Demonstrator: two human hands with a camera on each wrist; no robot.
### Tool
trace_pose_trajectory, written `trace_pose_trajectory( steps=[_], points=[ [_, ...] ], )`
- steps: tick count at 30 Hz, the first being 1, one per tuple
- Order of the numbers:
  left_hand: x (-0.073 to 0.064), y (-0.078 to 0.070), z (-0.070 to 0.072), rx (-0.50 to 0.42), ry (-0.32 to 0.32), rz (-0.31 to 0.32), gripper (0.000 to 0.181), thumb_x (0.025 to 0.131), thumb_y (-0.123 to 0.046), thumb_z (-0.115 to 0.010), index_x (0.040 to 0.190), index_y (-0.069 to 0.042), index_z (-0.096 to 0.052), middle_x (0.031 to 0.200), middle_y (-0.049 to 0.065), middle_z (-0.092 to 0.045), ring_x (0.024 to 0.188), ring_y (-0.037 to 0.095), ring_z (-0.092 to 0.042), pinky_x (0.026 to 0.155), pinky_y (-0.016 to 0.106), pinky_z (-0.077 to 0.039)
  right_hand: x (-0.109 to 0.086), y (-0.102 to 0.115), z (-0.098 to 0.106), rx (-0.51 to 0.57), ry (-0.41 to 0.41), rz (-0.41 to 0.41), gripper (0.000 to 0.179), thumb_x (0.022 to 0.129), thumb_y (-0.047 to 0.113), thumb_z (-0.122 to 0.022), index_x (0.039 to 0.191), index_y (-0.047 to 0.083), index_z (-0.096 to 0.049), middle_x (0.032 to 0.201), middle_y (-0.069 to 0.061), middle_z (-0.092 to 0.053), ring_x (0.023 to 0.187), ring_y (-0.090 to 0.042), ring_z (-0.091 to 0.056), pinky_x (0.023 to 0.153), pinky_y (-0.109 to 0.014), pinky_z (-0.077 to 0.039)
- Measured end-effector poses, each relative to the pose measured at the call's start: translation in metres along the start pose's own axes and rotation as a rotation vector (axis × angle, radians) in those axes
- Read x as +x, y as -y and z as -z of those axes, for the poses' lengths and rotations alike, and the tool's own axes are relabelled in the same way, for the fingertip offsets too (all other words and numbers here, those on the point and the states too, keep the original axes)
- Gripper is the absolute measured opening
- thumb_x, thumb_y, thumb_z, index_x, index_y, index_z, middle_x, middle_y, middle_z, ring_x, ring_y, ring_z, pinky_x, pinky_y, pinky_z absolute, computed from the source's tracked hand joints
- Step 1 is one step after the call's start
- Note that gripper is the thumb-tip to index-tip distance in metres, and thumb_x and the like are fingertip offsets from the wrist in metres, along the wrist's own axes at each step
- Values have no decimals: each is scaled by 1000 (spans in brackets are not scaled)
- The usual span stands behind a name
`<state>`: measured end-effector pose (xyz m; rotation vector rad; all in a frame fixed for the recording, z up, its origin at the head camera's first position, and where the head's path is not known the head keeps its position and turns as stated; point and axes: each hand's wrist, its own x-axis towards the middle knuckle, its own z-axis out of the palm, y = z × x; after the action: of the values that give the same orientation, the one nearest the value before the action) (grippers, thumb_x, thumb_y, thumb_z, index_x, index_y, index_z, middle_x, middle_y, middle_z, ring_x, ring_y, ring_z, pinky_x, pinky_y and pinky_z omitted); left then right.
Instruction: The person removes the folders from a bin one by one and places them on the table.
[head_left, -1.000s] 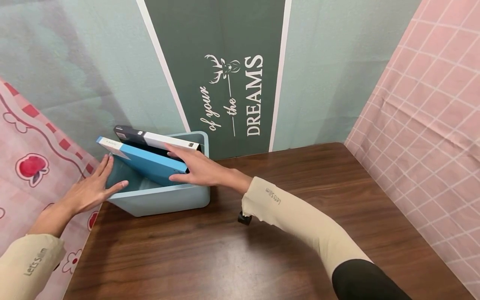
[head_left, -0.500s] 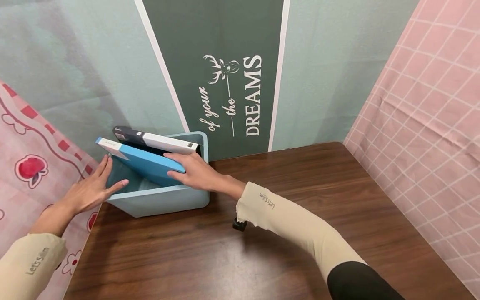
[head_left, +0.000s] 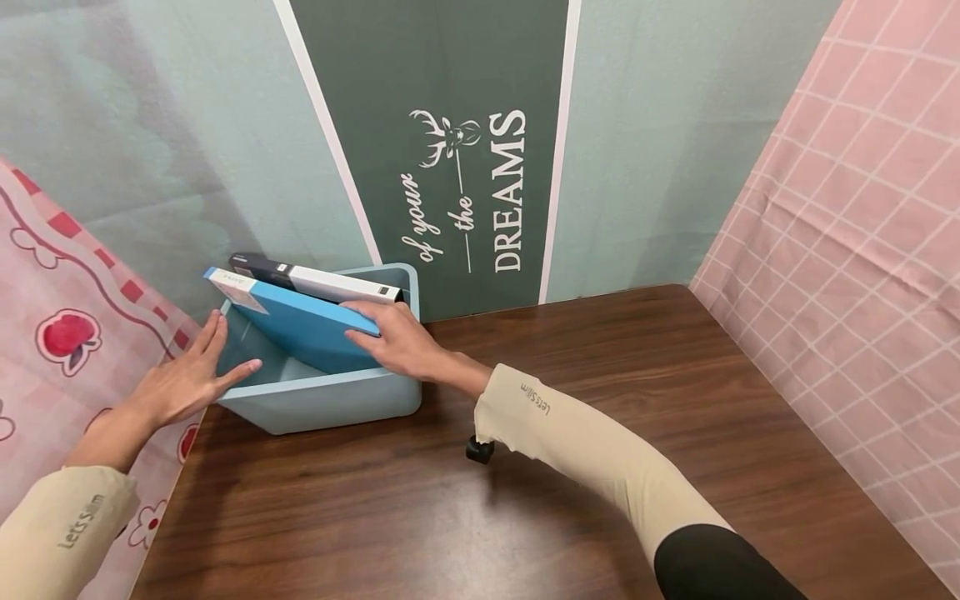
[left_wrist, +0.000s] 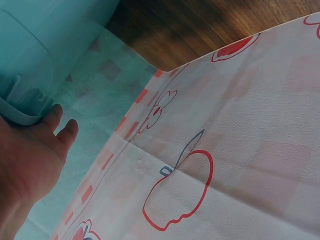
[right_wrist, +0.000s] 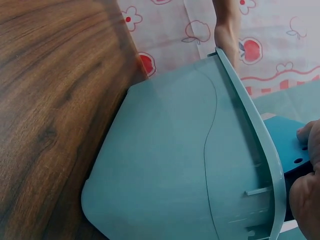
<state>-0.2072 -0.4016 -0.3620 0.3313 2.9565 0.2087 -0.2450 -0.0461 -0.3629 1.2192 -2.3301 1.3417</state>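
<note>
A light blue plastic bin (head_left: pixel 330 407) stands at the back left of the table. Inside it a blue file folder (head_left: pixel 307 327), white label at its left end, stands on edge and leans. My right hand (head_left: pixel 401 340) pinches the folder's top edge near its right end, thumb on the front side. A second folder (head_left: pixel 337 283), black and white along its spine, stands behind it. At the bin's left end my left hand (head_left: pixel 180 387) rests on the rim with fingers extended and thumb spread over the front corner. In the left wrist view, fingertips (left_wrist: pixel 67 132) show beside the rim.
The brown wooden table (head_left: pixel 525 517) extends to the front and right of the bin. A small black object (head_left: pixel 480 450) shows under the right sleeve. Printed cloth (head_left: pixel 67 342) hangs at the left, pink checked cloth (head_left: pixel 862 250) at the right, a green backdrop (head_left: pixel 442 67) behind.
My right hand has come down onto the blue folder and now pinches it. The folder has shifted slightly right and back, closer to the black and white one. My left hand stays at the rim.
</note>
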Motion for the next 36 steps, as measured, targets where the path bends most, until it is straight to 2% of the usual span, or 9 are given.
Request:
trace_pose_trajectory(
  steps=[8,13,16,20,22,25,29,33,36],
  points=[
    [1,2,0,-4,3,-2,102,106,-61,-42,164,1,15,171,28,20,144,70,-24,93,76,-49,-1,-3,-2,4,-13,33,40,101,8,-71,140,-2,-65,129,-15,-73,89,-16,-67,79,-12,-47],
    [0,1,0,4,6,-2,101,107,-61,-41,164,1,16,171,27,23,143,70,-27,93,75,-49,-4,-6,-3,-23,-33,100,47,102,8,-70,147,-2,-61,129,-17,-73,83,-15,-63,74,-15,-45],
    [-1,1,0,3,7,-3,101,107,-61,-40,164,1,16,170,26,24,142,71,-27,93,76,-47,-5,-7,-4,-23,-30,145,48,103,7,-69,149,1,-59,117,-15,-76,66,-11,-55,67,-17,-42],
    [-1,1,-1,3,8,1,101,107,-61,-41,164,1,16,171,26,23,142,71,-27,95,78,-45,-6,-7,-4,4,-16,182,48,103,4,-67,150,2,-59,91,-11,-72,44,-6,-32,55,-20,-34],
    [0,1,-1,6,7,1,101,107,-61,-41,164,1,15,171,27,22,141,71,-28,97,80,-43,-6,-7,-4,3,-13,191,48,103,4,-67,150,2,-59,96,-11,-75,43,-4,-27,54,-20,-33],
    [1,0,0,10,5,1,101,107,-61,-41,164,2,15,171,27,21,141,71,-28,99,82,-40,-5,-8,-3,-7,-10,200,47,103,5,-67,149,3,-60,119,-12,-77,45,-2,-25,56,-20,-33],
    [1,-1,1,10,5,2,101,107,-61,-41,164,1,15,171,27,21,141,72,-28,99,83,-39,-4,-9,-1,-8,-5,210,44,103,5,-66,147,2,-61,142,-13,-68,48,-4,-27,57,-20,-32],
    [0,-2,1,10,5,1,101,107,-60,-41,164,2,14,171,28,20,139,72,-30,95,80,-44,-3,-11,0,-10,-14,236,42,102,3,-68,144,0,-64,143,-13,-67,54,-8,-38,58,-20,-32],
    [0,-2,1,11,7,-1,102,107,-61,-42,164,2,14,172,28,19,139,72,-31,92,77,-48,0,-10,3,-20,-49,259,41,100,2,-70,141,-1,-66,138,-14,-70,71,-7,-60,63,-17,-37]
  ],
)
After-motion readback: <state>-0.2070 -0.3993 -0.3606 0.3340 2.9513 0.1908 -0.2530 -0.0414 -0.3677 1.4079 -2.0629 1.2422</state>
